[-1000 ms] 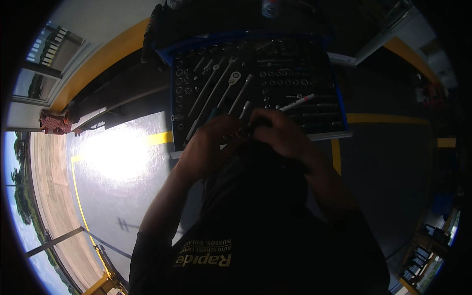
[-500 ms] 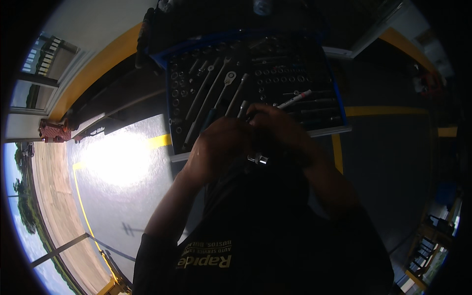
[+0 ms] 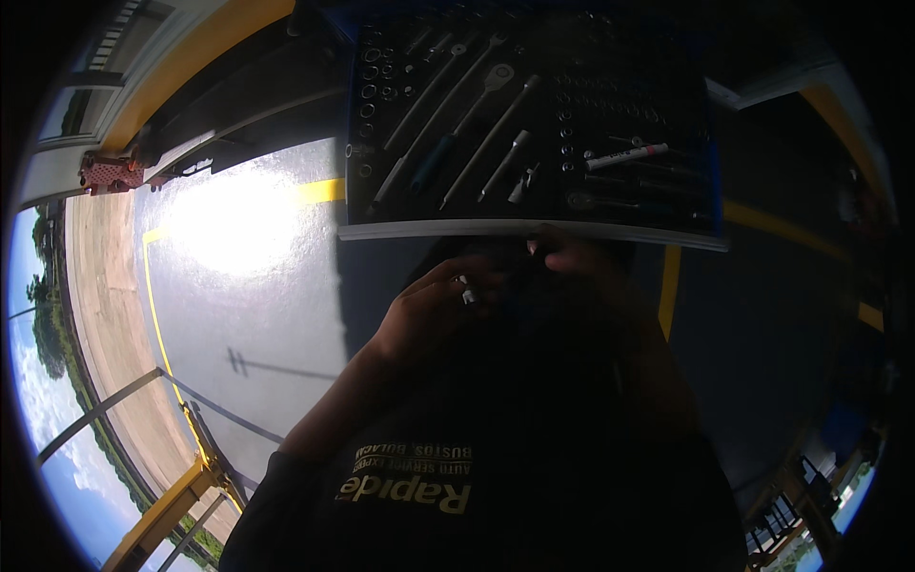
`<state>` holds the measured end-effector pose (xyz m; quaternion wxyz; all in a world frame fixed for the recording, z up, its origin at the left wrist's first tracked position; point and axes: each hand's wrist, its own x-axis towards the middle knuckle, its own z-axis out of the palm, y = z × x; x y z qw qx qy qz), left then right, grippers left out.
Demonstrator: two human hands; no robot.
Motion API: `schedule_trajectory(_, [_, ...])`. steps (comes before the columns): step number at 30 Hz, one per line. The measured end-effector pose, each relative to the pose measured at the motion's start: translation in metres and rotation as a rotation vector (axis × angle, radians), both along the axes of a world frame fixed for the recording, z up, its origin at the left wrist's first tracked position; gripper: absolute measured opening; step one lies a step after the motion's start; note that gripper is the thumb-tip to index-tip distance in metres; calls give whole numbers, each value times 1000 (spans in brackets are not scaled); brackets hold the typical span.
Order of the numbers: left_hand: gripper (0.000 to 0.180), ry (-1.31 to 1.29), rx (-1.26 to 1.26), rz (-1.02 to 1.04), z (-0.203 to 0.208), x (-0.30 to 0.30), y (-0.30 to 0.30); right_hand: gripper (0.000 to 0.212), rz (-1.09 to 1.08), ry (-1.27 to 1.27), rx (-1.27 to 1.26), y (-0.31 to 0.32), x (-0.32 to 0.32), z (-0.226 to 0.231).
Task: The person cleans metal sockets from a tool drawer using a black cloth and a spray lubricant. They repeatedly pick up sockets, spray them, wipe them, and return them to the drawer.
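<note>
My left hand [image 3: 429, 303] is closed in front of the tool drawer, its fingers around a small chrome socket [image 3: 466, 291]. Deep shadow hides part of the grip and whatever the socket may be joined to. Just right of it, my right hand [image 3: 577, 269] has its fingers bent together close to the drawer's front edge; what they hold, if anything, is lost in the dark. Beyond both hands, the open drawer [image 3: 419, 230] carries a ratchet [image 3: 495, 78] with a dark blue-green handle, extension bars [image 3: 496, 136] and a small jointed metal piece [image 3: 523, 183].
Rows of sockets [image 3: 368, 92] line the drawer's left side. A white marker [image 3: 624, 156] with a pink band lies at its right. Yellow lines [image 3: 670, 291] cross the grey floor, sunlit at left. A yellow post arm [image 3: 162, 515] stands at lower left.
Both hands have come back from over the drawer to just in front of its edge and moved apart slightly. The shiny socket now shows at the left hand's fingers. The view has shifted.
</note>
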<state>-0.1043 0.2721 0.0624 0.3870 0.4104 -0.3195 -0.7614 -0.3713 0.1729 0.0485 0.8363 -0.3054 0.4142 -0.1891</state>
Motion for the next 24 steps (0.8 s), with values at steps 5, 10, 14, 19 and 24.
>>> schedule_trajectory(5, [56,443,172,164,-33,21,-6,55,-415,-114,-249,-11,-26,-15])
schedule_trajectory(10, [52,404,111,135,-2,15,-31,59,-560,-579,-191,-24,-45,29])
schedule_trajectory(14, [42,663,11,160,-12,6,-54,61,-633,-517,-56,-8,-39,-6])
schedule_trajectory(19, [37,767,-36,132,-10,-3,-59,65,-623,-475,-34,2,-26,-6])
schedule_trajectory(24, [38,553,-134,208,3,-11,-73,74,-346,-387,-240,8,-37,6])
